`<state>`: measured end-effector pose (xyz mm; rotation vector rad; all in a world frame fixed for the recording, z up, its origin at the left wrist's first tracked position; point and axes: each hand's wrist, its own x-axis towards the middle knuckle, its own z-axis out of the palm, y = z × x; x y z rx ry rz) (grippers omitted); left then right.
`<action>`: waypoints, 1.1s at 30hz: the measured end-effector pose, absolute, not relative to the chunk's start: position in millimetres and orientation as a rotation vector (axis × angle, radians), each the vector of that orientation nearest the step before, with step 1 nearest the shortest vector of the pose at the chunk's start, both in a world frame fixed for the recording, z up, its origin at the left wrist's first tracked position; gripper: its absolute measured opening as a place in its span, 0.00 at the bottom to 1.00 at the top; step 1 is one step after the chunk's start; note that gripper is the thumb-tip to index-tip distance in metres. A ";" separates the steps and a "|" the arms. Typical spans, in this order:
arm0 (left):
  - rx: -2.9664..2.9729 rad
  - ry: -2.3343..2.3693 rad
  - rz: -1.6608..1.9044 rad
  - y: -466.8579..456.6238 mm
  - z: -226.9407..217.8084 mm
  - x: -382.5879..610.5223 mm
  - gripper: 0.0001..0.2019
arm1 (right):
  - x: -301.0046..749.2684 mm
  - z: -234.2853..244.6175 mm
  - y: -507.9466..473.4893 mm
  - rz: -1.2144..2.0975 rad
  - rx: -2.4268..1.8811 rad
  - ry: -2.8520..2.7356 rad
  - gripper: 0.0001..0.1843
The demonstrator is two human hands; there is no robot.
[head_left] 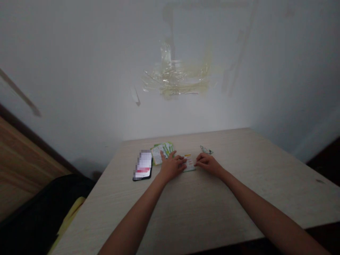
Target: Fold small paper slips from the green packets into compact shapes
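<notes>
My left hand (172, 166) lies flat on the pale wooden table (212, 198), fingers spread, partly over a small white packet (190, 163) and the edge of a stack of green-and-white sachets (160, 153). My right hand (208, 163) rests at the packet's right edge with its fingers curled and pinched against it. Both forearms reach in from the bottom of the view.
A phone (143, 165) lies face up left of the sachets. A small clear torn wrapper piece (206, 150) sits beyond my right hand. A white wall with old tape residue (175, 79) stands right behind the table. A dark bag (39, 212) sits lower left.
</notes>
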<state>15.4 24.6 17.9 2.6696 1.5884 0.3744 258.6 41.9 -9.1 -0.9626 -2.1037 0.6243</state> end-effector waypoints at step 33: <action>2.580 1.655 0.297 15.5 16.7 20.3 0.22 | 239.9 -15.7 48.9 0.063 -1.130 -2.234 0.15</action>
